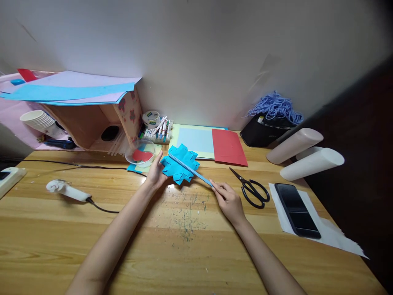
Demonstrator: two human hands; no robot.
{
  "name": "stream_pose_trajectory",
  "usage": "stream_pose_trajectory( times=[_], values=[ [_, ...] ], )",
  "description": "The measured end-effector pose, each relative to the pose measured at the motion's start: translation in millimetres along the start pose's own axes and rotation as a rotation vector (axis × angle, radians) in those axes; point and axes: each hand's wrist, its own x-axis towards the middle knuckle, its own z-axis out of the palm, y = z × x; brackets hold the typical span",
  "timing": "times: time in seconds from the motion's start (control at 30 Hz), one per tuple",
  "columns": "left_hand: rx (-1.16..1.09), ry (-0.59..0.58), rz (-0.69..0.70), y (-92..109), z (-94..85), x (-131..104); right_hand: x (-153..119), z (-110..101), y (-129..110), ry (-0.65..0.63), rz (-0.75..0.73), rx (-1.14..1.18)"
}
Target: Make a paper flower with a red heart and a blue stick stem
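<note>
A blue folded-paper flower with a jagged edge is held up above the wooden table. My left hand grips it at its left edge, with the thumb in front and the other fingers partly hidden behind. A narrow light-blue paper strip lies diagonally across the flower's face and runs down to the right. My right hand pinches the strip's lower end between thumb and fingers. Black-handled scissors lie on the table to the right of that hand.
A white hot glue gun with a black cord lies at left. Behind stand a clear bowl, several markers and a pink box. Red paper, white rolls and a phone are at right.
</note>
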Motion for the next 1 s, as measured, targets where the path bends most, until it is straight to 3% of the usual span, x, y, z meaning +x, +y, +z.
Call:
stream_pose_trajectory(
  times=[0.17, 0.37, 0.53, 0.67, 0.8, 0.9, 1.0],
  values=[
    [0.116, 0.075, -0.017, 11.3, 2.7, -5.4, 2.7, -5.8, 0.4, 0.004, -0.045, 0.002],
    [0.316, 0.031, -0.028, 19.0, -1.3, -8.6, 4.9, -13.7, 4.4, -0.029, -0.100, 0.016],
    [0.537, 0.038, 0.005, 12.8, -3.5, -9.0, 6.1, -18.6, 7.3, -0.089, -0.089, -0.016],
    [0.610, 0.076, 0.081, 3.5, -1.4, -7.7, 10.7, -25.7, 5.8, -0.113, -0.045, -0.113],
    [0.630, 0.040, 0.106, -5.6, 5.3, -9.1, 20.9, -35.6, -3.9, -0.177, 0.020, -0.125],
    [0.637, 0.005, 0.118, -12.2, 13.1, -12.6, 31.9, -38.5, -13.0, -0.209, 0.146, -0.005],
    [0.647, -0.022, 0.128, -16.9, 20.8, -17.1, 43.7, -38.0, -20.5, -0.294, 0.289, 0.271]
  ],
)
